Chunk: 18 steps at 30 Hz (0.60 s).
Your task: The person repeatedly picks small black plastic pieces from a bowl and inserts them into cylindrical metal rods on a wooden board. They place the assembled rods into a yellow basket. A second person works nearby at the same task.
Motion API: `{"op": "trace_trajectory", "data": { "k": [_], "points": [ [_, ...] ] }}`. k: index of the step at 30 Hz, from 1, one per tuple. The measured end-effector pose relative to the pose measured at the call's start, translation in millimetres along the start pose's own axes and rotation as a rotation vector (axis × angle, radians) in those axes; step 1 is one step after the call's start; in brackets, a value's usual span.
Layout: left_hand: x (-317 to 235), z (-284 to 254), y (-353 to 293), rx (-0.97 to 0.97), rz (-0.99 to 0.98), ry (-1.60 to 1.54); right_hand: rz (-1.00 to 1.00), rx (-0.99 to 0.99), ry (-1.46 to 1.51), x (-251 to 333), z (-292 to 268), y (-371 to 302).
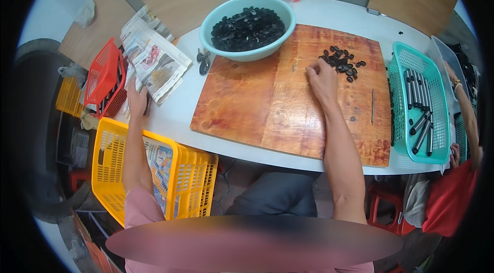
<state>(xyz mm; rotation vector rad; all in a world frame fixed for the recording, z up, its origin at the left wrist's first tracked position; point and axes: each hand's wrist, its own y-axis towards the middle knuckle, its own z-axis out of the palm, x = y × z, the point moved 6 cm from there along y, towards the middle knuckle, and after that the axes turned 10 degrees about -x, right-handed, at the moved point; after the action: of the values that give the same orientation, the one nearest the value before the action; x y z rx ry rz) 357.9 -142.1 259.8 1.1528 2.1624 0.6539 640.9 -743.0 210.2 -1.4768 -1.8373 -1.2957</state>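
Right hand [322, 78] rests on the wooden board [267, 103], fingertips touching the near edge of a small pile of black parts [342, 62]; grip loosely curled, whether it holds a part cannot be told. Left hand [136, 99] lies flat, released, on the table [170, 118] beside the red basket [105, 78] and folded newspapers [154, 59].

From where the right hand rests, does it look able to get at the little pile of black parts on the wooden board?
Probably yes. The right hand lies on the wooden board with its fingertips at the edge of the pile of small black parts, nothing between them.
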Motion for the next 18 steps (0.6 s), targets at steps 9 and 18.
{"op": "trace_trajectory", "data": {
  "k": [9, 18],
  "points": [
    [10, -6, -28, 0.530, 0.020, 0.335, 0.034, 0.005, 0.010, 8, -2, -2],
    [-50, -39, -13, 0.242, 0.071, 0.469, -0.061, -0.038, 0.008, 5, 1, -3]
  ]
}}
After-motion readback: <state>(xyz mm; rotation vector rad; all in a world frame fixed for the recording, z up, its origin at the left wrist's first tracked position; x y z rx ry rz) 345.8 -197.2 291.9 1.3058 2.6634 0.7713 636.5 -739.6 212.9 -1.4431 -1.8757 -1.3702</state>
